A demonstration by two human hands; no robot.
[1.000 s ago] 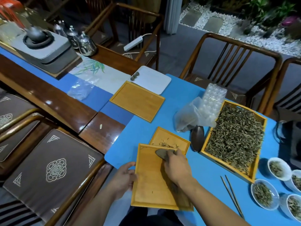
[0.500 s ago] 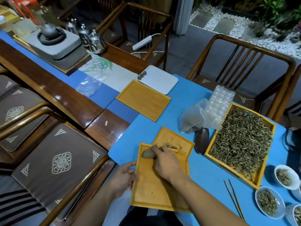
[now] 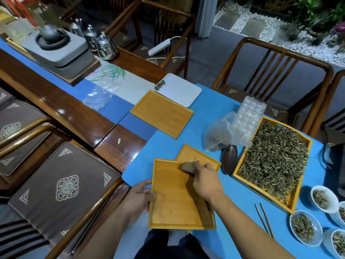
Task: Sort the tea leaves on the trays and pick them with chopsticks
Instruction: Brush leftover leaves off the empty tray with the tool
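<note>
Head view. Right hand (image 3: 206, 185) curls round a dark scoop-like tool (image 3: 187, 167), exact shape blurred, its tip at the far edge of the near bamboo tray (image 3: 173, 208). Left hand (image 3: 139, 200) grips that tray's left rim, thumb on top; fingers underneath hidden. Tray overhangs the tabletop (image 3: 211, 116) edge at 6 o'clock and overlaps a smaller tray (image 3: 200, 156) at 12 o'clock, which carries a few stray leaves, mostly hidden by the hand. Large tray of tea leaves (image 3: 274, 161) sits at 2 o'clock. Chopsticks (image 3: 264, 219) lie loose at 4 o'clock, near ends hidden behind the forearm. Bowls of leaves (image 3: 305, 228) at 4 o'clock, some cut off by the frame. Dark oval scoop (image 3: 229, 158) between the smaller and large trays. Crumpled plastic bag (image 3: 225, 131) at 1 o'clock, contents unclear. Bare tray (image 3: 161, 114) and white plate (image 3: 180, 89) at 11 o'clock. Blue cloth over dark wood; wooden chairs (image 3: 280, 71) around, gravel garden beyond at 1 o'clock.
</note>
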